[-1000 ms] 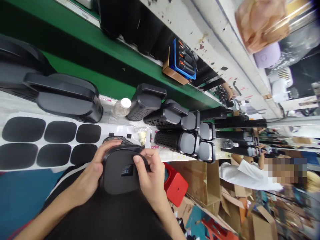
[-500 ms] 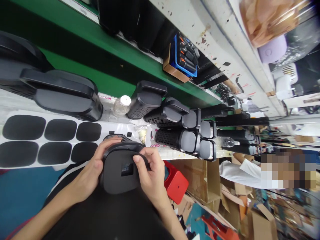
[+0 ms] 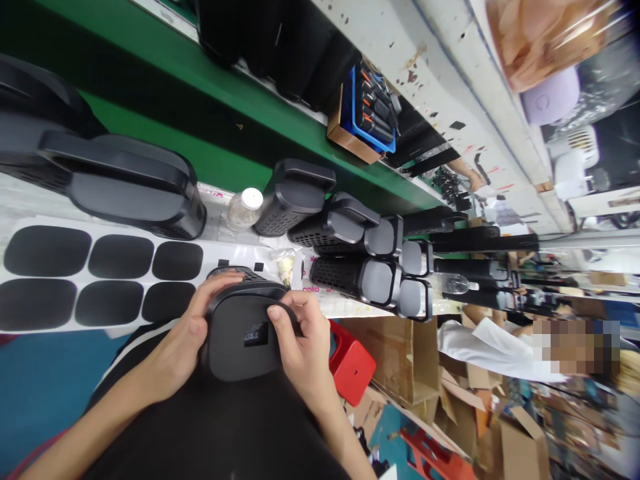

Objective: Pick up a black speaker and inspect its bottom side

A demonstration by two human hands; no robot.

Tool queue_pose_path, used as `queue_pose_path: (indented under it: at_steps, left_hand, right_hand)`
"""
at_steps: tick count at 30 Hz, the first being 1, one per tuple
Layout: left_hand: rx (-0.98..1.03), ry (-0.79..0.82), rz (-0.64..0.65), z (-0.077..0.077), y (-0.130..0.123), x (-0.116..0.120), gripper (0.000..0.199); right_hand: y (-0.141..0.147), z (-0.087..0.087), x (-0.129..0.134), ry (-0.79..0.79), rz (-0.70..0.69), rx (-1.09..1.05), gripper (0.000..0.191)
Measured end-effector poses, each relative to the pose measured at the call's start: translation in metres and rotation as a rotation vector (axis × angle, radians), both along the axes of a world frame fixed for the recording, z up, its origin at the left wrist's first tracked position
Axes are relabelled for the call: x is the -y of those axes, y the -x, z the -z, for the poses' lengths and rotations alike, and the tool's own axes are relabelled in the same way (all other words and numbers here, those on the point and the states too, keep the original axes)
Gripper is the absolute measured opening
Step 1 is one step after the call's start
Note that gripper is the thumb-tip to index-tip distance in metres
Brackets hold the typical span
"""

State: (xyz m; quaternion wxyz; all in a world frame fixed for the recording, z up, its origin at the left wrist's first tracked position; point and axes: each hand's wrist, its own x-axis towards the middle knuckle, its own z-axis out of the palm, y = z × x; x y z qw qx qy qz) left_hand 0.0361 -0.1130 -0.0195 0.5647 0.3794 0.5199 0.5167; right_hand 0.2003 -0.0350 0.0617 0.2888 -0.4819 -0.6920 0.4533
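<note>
Both my hands grip a black speaker with a mesh body and a flat end face that bears a small label. My left hand wraps its left side, fingers over the top edge. My right hand holds the right side, its thumb pressed on the end face by the label. The speaker rests over my lap at the bench's near edge. Just behind it lies a white sheet carrying several black rounded pads.
More black speakers lie on the bench: a large one at left, several in a row to the right. A small clear jar stands between them. A red stool, cardboard boxes and a person in white are at right.
The speaker stays in both hands; my right thumb has shifted slightly on the end face. The view has drifted a little.
</note>
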Motion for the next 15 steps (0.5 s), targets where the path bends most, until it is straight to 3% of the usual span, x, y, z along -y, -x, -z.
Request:
queue_pose_path:
  at_steps: [8,15]
  left_hand:
    - [0.010,-0.022,-0.007,-0.0020,-0.0008,-0.0016,0.064]
    - [0.022,-0.010,0.007,-0.0041,-0.0008,-0.0032,0.061]
  right_hand:
    - [-0.0014,0.0041,0.0022,0.052,0.035,-0.057,0.010]
    - [0.0012,0.0001,0.0000,0.007,0.016,-0.024,0.011]
